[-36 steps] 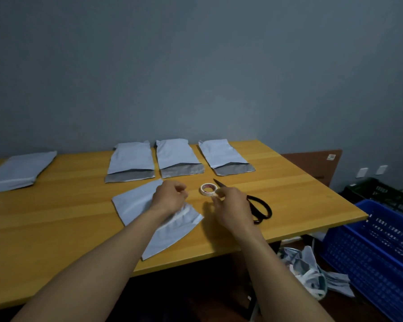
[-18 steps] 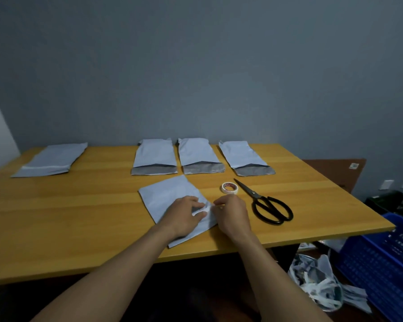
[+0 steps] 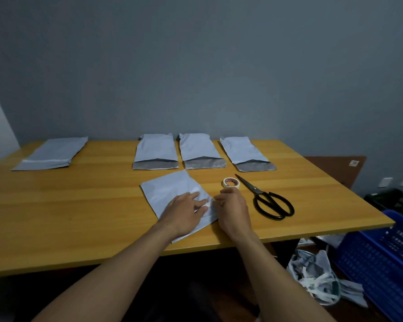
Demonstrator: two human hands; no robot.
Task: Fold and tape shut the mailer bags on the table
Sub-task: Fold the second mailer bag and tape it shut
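A pale blue mailer bag [image 3: 170, 192] lies slanted on the wooden table [image 3: 79, 205] near its front edge. My left hand [image 3: 184, 212] rests flat on the bag's near right part, fingers spread and pressing down. My right hand [image 3: 233, 208] is beside it with curled fingers, pinching the bag's right edge. A white tape roll [image 3: 231, 182] sits just beyond my right hand, apart from it. Black scissors [image 3: 268, 201] lie to the right. Three more mailer bags [image 3: 199, 149] lie in a row at the back with their grey mouths open.
A folded mailer bag [image 3: 51, 153] lies at the far left of the table. A blue crate [image 3: 382, 252] stands on the floor at the right, and a clear bag of scraps [image 3: 316, 280] sits beside it. A grey wall stands behind the table.
My right hand left the tape roll and came back to the bag's right edge. My left hand went from curled to flat on the bag.
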